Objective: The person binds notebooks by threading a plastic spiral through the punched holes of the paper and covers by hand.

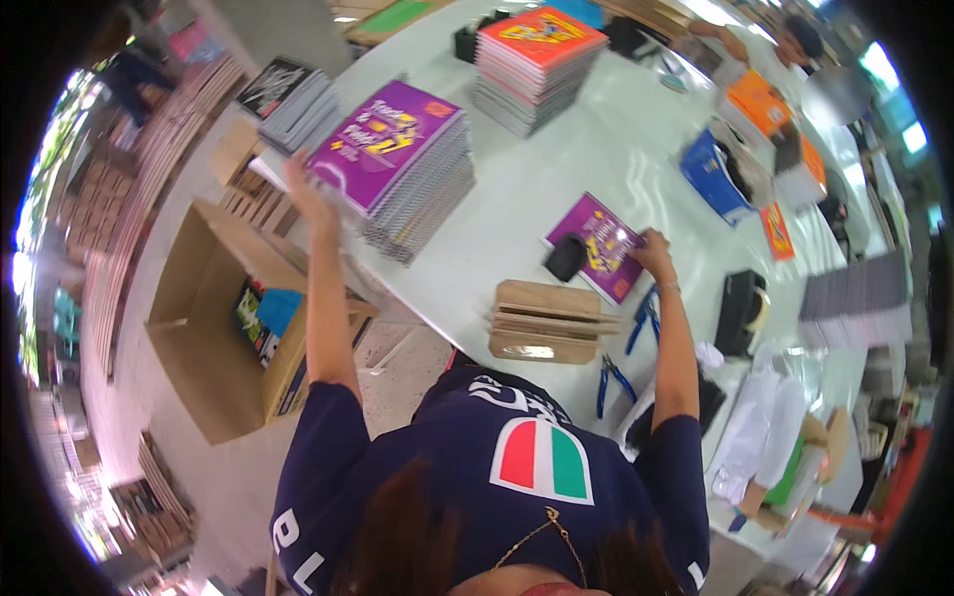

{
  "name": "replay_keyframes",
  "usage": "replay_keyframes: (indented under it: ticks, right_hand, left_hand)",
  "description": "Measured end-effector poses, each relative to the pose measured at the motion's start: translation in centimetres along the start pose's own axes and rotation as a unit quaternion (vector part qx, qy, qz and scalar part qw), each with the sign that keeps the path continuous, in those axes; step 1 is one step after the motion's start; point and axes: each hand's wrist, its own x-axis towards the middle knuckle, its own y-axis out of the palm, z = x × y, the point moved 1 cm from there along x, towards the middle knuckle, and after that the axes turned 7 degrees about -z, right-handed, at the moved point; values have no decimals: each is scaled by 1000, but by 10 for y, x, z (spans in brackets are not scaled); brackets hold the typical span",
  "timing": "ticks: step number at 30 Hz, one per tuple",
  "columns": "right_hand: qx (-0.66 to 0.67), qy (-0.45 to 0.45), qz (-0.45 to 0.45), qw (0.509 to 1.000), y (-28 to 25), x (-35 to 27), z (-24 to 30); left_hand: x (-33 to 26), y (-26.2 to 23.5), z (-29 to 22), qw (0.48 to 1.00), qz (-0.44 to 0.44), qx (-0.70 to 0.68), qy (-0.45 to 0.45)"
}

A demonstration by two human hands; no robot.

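A tall stack of purple spiral notebooks stands on the left of the white table, wire bindings showing along its near side. My left hand is at its left edge, fingers stretched out and slightly blurred; whether it touches the stack is unclear. Over to the right lies a flat purple notebook cover, with a small black object on its left part. My right hand pinches the cover's right edge. Just below stands a wooden slotted holder. Blue-handled pliers and a second pair lie near my right forearm.
Orange-covered notebooks are piled farther back. An open cardboard box sits left of the table. A blue bin, a black tape dispenser and a grey stack occupy the right. Another person works across the table.
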Motion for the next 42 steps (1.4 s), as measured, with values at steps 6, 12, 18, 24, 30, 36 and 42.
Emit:
replay_keyframes:
  ticks: [6, 12, 18, 24, 30, 36, 42]
  right_hand:
    - [-21, 1, 32, 999, 5, 3, 4]
    - [0, 68, 44, 997, 0, -5, 20]
    - [-8, 108, 36, 993, -11, -12, 31]
    - [-10, 116, 110, 987, -14, -8, 29]
    - [93, 91, 28, 991, -29, -38, 33]
    - [34, -11, -193, 981, -114, -100, 57]
    - [147, -20, -250, 957, -199, -175, 59]
  left_hand:
    - [-41, -26, -53, 983, -71, 53, 163]
    - [-123, -27, -104, 941, -120, 111, 297]
    - [-208, -31, -82, 932, 124, 137, 313]
    - [-273, -14, -74, 938, 252, 169, 168]
    - [-288, -11, -64, 938, 308, 140, 71]
    - [-281, -24, -56, 942, 317, 106, 31]
    - [-285, -31, -48, 937, 325, 113, -63]
